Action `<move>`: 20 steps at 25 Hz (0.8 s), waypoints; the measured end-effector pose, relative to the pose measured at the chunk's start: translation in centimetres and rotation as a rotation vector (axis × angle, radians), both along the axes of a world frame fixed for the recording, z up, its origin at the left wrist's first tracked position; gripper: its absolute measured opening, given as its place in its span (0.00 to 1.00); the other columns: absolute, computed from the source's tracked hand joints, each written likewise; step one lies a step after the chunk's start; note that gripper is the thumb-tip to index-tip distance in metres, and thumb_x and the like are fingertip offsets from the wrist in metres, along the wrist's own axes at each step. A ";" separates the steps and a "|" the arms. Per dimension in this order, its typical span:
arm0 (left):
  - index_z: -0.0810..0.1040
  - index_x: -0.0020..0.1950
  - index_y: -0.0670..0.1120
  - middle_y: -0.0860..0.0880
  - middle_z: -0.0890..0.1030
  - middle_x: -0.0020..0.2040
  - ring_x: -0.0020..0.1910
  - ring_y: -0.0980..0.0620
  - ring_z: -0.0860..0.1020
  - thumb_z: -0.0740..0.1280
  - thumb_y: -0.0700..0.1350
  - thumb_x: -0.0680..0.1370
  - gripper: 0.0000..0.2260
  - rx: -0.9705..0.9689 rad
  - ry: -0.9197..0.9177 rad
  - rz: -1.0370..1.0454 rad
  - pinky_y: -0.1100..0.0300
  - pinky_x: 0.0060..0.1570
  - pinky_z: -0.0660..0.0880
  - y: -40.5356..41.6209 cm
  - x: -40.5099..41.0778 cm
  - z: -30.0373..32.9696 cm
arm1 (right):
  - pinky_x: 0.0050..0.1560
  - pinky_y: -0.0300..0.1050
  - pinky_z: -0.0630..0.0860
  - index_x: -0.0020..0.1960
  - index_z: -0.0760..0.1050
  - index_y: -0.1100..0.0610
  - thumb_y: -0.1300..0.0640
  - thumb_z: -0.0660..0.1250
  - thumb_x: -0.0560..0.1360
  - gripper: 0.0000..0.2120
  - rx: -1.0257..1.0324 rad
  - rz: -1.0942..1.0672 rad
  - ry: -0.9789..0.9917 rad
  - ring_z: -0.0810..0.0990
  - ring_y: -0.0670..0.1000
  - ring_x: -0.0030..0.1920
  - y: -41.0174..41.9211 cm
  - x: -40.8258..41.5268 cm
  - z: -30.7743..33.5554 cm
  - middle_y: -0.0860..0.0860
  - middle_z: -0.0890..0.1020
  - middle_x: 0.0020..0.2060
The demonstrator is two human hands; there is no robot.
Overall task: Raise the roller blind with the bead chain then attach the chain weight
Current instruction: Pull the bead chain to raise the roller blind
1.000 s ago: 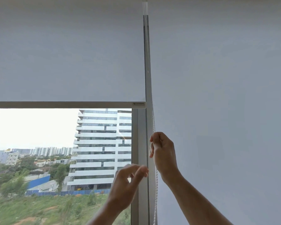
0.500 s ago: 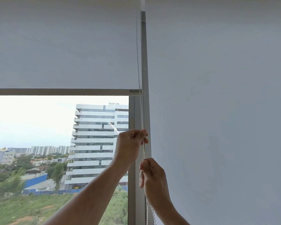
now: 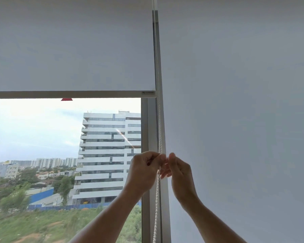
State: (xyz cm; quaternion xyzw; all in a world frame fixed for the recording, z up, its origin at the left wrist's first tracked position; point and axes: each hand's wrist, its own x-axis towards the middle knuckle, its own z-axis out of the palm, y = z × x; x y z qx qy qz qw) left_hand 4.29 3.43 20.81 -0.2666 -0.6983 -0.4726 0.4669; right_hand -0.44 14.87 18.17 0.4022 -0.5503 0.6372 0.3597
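The white roller blind point(image 3: 72, 50) on the left pane is partly raised, and its bottom bar point(image 3: 72, 94) hangs across the window's upper half. The white bead chain point(image 3: 159, 120) runs straight down along the grey window frame between the two panes. My left hand point(image 3: 144, 171) is shut on the chain, pinching it at about chest height in the view. At the same height just right of the chain is my right hand point(image 3: 180, 174), thumb up and fingers loosely apart and blurred. No chain weight is in view.
A second white blind point(image 3: 244, 111) fully covers the right pane. The grey vertical frame post point(image 3: 145, 128) stands left of the chain. A small red triangle point(image 3: 66, 99) shows just under the bottom bar. Buildings and greenery lie outside the glass.
The blind's bottom bar has risen, showing more sky above the building. My left hand came up and took the chain; my right hand pulled down, then rose level with the left.
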 end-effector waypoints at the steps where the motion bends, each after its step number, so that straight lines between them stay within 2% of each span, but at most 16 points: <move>1: 0.85 0.39 0.47 0.50 0.84 0.31 0.30 0.57 0.80 0.70 0.46 0.77 0.08 -0.008 0.000 -0.001 0.67 0.35 0.76 0.0 0.0 -0.5 | 0.36 0.35 0.78 0.40 0.80 0.54 0.42 0.53 0.81 0.25 -0.016 -0.056 -0.009 0.82 0.45 0.31 0.1 0.1 1.3 0.50 0.84 0.29; 4: 0.85 0.39 0.46 0.51 0.84 0.30 0.28 0.61 0.78 0.71 0.45 0.77 0.08 -0.006 -0.026 -0.025 0.72 0.33 0.72 0.0 -0.2 -1.8 | 0.38 0.36 0.76 0.46 0.79 0.52 0.42 0.55 0.82 0.19 0.022 -0.099 -0.106 0.81 0.42 0.32 0.2 0.6 5.3 0.48 0.83 0.32; 7: 0.85 0.38 0.46 0.51 0.84 0.31 0.29 0.61 0.78 0.71 0.44 0.77 0.08 -0.024 -0.071 -0.041 0.71 0.34 0.71 0.2 -0.4 -2.7 | 0.40 0.40 0.76 0.51 0.79 0.54 0.53 0.56 0.84 0.13 0.101 0.009 -0.130 0.81 0.43 0.30 -0.4 1.6 8.1 0.47 0.84 0.31; 11: 0.85 0.39 0.46 0.51 0.84 0.31 0.27 0.62 0.76 0.71 0.44 0.77 0.08 -0.061 -0.073 -0.050 0.72 0.33 0.69 -0.2 -0.3 -2.8 | 0.31 0.36 0.75 0.42 0.76 0.54 0.61 0.54 0.84 0.17 0.082 0.052 -0.040 0.73 0.43 0.23 -1.1 2.5 8.6 0.43 0.74 0.22; 14: 0.86 0.42 0.50 0.51 0.87 0.37 0.37 0.57 0.83 0.70 0.52 0.76 0.09 -0.129 -0.044 -0.091 0.68 0.40 0.75 -1.5 0.2 -2.7 | 0.28 0.36 0.74 0.40 0.74 0.55 0.62 0.54 0.84 0.17 0.029 0.022 0.015 0.71 0.44 0.23 -0.8 2.9 7.8 0.43 0.73 0.22; 17: 0.87 0.43 0.51 0.50 0.88 0.38 0.38 0.54 0.84 0.62 0.58 0.73 0.16 -0.010 0.022 -0.113 0.67 0.38 0.75 -2.2 0.4 -2.2 | 0.27 0.35 0.74 0.39 0.74 0.55 0.62 0.55 0.84 0.17 0.022 -0.041 0.071 0.73 0.44 0.23 -0.6 3.2 6.9 0.45 0.74 0.23; 20: 0.86 0.41 0.51 0.51 0.87 0.37 0.36 0.54 0.83 0.63 0.61 0.76 0.18 0.125 0.036 -0.033 0.65 0.37 0.75 -2.0 0.1 -0.2 | 0.29 0.36 0.76 0.39 0.73 0.56 0.61 0.55 0.84 0.16 0.055 -0.101 0.090 0.74 0.44 0.25 -0.8 3.2 5.3 0.49 0.75 0.26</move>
